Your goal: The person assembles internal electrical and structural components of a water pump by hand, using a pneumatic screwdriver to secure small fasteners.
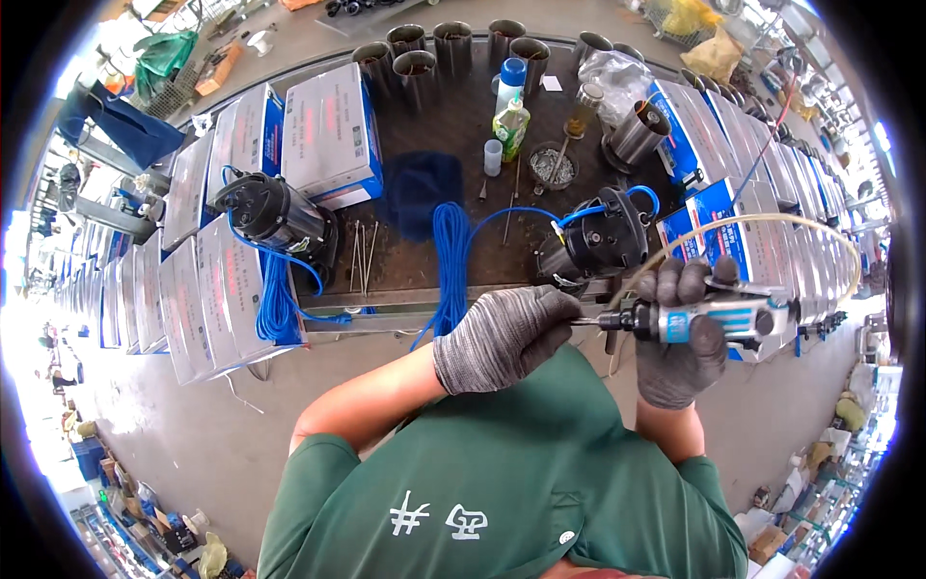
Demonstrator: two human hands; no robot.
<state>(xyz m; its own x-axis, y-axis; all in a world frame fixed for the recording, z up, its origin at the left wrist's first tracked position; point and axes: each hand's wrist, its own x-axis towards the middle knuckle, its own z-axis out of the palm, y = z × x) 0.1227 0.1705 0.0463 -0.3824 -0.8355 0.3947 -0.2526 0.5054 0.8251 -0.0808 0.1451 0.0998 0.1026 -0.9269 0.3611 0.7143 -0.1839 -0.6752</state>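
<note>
My right hand (680, 338), in a grey glove, grips a silver-and-blue air screwdriver (719, 320) held level, its bit (590, 321) pointing left. At the bit's tip my left hand (506, 338), gloved too, pinches its fingers together; whatever lies between them is hidden. Just beyond the tool stands a black-topped steel pump (603, 236) with a blue cable. The coiled blue cable (450, 261) hangs over the table's front edge, beside my left hand. A second such pump (270, 212) with its own cable coil stands at the left.
Grey-and-blue boxes (328, 130) line both sides of the dark table (405, 280). Several steel cylinders (453, 48) stand along the back. A bowl of screws (553, 166), a green bottle (511, 125) and thin rods (364, 256) lie about. A pale air hose (830, 224) arcs at the right.
</note>
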